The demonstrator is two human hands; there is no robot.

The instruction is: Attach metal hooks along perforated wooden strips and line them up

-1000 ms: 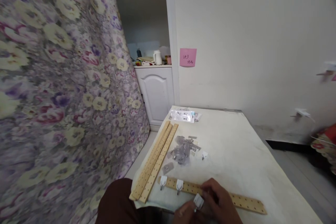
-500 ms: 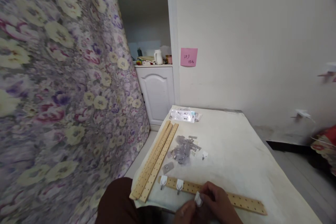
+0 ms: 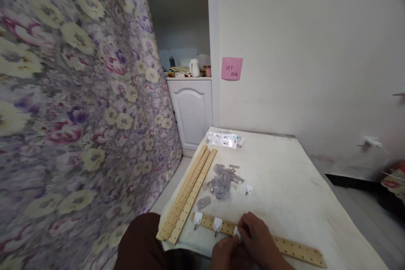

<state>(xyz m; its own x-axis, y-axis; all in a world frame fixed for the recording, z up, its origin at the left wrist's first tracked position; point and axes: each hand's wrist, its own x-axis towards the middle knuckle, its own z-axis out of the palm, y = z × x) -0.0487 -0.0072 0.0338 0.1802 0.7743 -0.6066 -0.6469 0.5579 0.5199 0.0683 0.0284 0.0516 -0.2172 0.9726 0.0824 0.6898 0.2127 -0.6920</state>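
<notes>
A person's right hand (image 3: 260, 240) and left hand (image 3: 225, 254) met at the near edge of a cloth-covered white bench (image 3: 284, 177). The right hand's grip was pinched closed on a small white plastic hook (image 3: 236, 232), which it held against a pale wooden strip drilled with rows of holes (image 3: 294, 249). The left hand's fingertips curled up to the same hook; whether its grip held it could not be told.

Two more white hooks (image 3: 198, 218) already sat side by side at the strip's left end. Two longer perforated wooden strips (image 3: 190, 194) lay touching along the bench's left edge. A heap of clear plastic hooks (image 3: 221, 181) sat between them and a lone white hook (image 3: 249, 189). A clear plastic packet (image 3: 221, 139) lay at the far edge. A pink sticky note (image 3: 232, 68) was stuck on the wall above, beside a white cupboard door (image 3: 191, 112). A purple floral fabric (image 3: 79, 93) filled the left.
</notes>
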